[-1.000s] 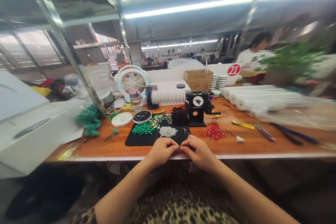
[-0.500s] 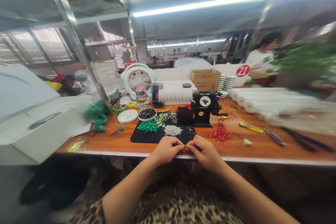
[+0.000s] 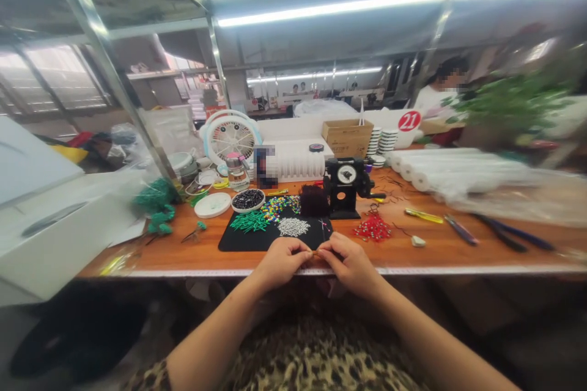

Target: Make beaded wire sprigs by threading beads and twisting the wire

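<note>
Over the front edge of the table, my left hand (image 3: 280, 261) and my right hand (image 3: 352, 263) meet fingertip to fingertip. Each pinches thumb against forefinger on something tiny, mostly hidden by the fingers. Just beyond them lies a black mat (image 3: 228, 241). On it are green stick-like pieces (image 3: 250, 222), small silver beads (image 3: 294, 227), multicoloured beads (image 3: 275, 208) and a dark bundle of fine strands (image 3: 314, 200). Behind my right hand stands a black machine with a side crank (image 3: 345, 198). Red pieces with dark wire-like ends (image 3: 373, 229) are piled to its right.
A round dish of black beads (image 3: 248, 199) and a white lid (image 3: 212, 205) sit back left. At right lie a yellow cutter (image 3: 424, 215), a pen-like tool (image 3: 461, 230), dark-handled pliers (image 3: 509, 233) and white rolls (image 3: 435, 165). A white box (image 3: 68, 238) occupies the left.
The whole view has swung slightly, so the table and its things sit further left in the picture. Both hands stay pinched together at the table edge.
</note>
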{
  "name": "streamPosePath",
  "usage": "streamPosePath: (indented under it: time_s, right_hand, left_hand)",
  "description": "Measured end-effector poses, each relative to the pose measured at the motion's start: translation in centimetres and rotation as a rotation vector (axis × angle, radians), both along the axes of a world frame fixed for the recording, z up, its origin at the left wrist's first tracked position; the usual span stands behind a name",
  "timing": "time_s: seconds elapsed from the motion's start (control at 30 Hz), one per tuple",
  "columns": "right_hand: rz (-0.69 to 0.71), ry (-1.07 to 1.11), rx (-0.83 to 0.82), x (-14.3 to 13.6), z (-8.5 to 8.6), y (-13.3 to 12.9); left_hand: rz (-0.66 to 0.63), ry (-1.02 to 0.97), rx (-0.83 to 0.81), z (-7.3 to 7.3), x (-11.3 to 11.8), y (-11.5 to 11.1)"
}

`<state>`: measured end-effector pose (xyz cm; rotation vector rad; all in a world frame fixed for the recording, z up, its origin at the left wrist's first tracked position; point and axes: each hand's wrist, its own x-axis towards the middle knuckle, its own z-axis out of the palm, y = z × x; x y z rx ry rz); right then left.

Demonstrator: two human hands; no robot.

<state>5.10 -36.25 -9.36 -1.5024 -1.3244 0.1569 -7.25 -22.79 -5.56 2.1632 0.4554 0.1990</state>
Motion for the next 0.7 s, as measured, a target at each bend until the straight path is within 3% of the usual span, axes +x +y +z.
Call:
streamPosePath:
  time_s: [0.53, 0.7]
  right_hand:
    - [-0.01, -0.033, -0.019, -0.6, -0.4, -0.4]
    - [-0.017, -0.099, -0.05, -0.1, 1.0, -1.9]
  left_hand:
    - [-0.041, -0.007, 0.049, -0.2, -0.1, 0.1]
    - [-0.04, 0.026, 0.021, 0.3, -0.1, 0.1]
